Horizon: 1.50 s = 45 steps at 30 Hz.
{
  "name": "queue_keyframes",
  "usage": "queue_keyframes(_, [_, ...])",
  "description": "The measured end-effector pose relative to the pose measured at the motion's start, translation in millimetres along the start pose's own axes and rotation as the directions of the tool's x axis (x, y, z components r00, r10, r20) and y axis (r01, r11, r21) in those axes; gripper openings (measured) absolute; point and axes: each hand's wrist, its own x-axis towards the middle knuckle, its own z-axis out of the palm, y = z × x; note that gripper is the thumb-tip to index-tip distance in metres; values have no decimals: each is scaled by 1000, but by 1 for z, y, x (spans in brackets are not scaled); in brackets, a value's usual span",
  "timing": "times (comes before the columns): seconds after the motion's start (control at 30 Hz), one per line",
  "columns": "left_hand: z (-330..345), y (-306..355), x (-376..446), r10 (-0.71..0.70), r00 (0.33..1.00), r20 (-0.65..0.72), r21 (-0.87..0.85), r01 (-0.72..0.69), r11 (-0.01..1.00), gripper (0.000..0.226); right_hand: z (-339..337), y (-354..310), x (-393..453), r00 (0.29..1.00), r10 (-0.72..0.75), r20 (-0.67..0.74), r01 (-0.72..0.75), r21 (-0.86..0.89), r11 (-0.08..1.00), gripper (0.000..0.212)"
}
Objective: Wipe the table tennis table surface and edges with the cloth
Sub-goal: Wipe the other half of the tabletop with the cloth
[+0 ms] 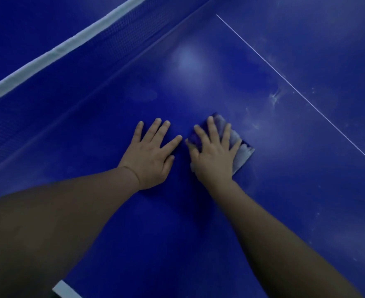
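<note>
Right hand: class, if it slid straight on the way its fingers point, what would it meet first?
Probably only bare table: the right hand, flat on the cloth, points up-picture; beyond lies the net, though depth is unclear.

A table tennis playing area, seen from right over the table.

You are leaning over a blue tabletop [198, 222] that fills nearly the whole view. A thin white centre line [295, 89] runs across it, and a dark mesh net [74, 67] with a white top band [55, 51] crosses the upper left. A white edge stripe [66, 290] shows at the bottom. Pale dust smears [275, 97] mark the surface. The light is dim, and nothing of the room beyond shows.
</note>
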Motion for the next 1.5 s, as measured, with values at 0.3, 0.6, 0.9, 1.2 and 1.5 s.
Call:
queue_keyframes(0.3, [-15, 12, 64, 62, 998, 8, -18, -61, 998, 63, -4, 4, -29, 973, 230, 17, -230, 60, 971, 66])
queue_keyframes(0.6, [-21, 16, 108, 71, 997, -23, -30, -72, 997, 60, -21, 46, 59, 968, 250, -26, -247, 91, 965, 54])
queue_keyframes(0.9, [-28, 42, 161, -20, 998, -51, -99, 15, 995, 55, -16, 45, 42, 992, 123, -37, -119, 99, 988, 59])
queue_keyframes(1.2, [-32, 70, 211, -19, 998, -66, -69, 14, 998, 57, -24, 76, 49, 914, 390, -115, -366, 182, 912, 53])
queue_keyframes(1.5, [-27, 66, 221, 25, 995, -101, -62, -32, 998, 62, -44, 111, 137, 971, 233, -47, -228, 97, 969, 51])
